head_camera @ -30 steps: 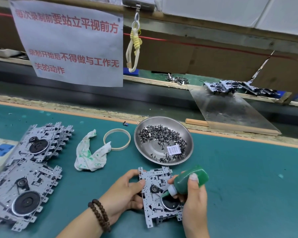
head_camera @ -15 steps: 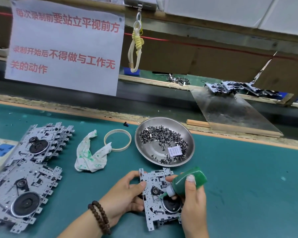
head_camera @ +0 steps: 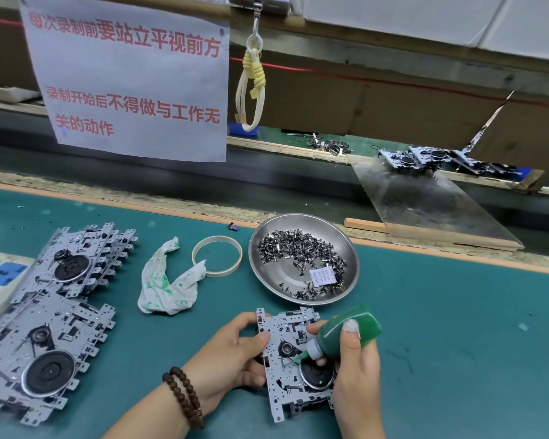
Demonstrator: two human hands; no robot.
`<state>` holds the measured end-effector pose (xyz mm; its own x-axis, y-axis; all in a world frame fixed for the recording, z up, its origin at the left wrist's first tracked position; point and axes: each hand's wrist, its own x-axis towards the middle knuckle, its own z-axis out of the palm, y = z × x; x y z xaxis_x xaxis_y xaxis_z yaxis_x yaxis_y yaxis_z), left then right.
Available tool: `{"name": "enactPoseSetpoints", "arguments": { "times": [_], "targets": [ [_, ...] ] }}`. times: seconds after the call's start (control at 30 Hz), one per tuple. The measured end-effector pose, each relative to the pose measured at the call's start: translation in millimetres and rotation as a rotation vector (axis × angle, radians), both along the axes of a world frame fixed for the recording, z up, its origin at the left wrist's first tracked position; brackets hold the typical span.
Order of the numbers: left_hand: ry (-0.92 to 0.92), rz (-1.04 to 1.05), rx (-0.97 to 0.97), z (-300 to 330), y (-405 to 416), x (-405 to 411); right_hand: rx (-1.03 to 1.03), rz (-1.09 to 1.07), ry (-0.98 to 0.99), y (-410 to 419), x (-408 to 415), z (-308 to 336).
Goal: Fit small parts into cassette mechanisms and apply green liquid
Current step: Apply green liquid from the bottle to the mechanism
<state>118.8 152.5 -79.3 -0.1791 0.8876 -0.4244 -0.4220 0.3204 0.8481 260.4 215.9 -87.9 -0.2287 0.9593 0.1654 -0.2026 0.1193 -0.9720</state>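
Since the earlier frame, the green bottle was tipped lower, its nozzle brought beside the small hub. It was gripped by the right hand; the cassette mechanism was held above the counter by the left hand. Liquid application was judged underway; a gentle squeeze seemed called for next.

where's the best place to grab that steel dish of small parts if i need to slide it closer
Take the steel dish by its bare near rim, coming from the front edge, just past the cassette mechanism. The rim flares outward, giving fingers a lip, and the small parts lie heaped toward the far side, so a near grip probably keeps them undisturbed.
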Motion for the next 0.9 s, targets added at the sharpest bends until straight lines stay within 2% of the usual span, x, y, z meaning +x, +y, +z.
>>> {"name": "enactPoseSetpoints", "arguments": {
  "times": [0.67, 0.9],
  "targets": [
    [-0.008, -0.007, -0.008, 0.9, -0.8, -0.9, 0.024, -0.013, -0.083, 1.7, 0.3, -5.5],
    [-0.001, -0.012, 0.000, 1.6, -1.0, 0.2, -0.028, -0.018, -0.049, 2.9, 2.3, -4.4]
  ]
}}
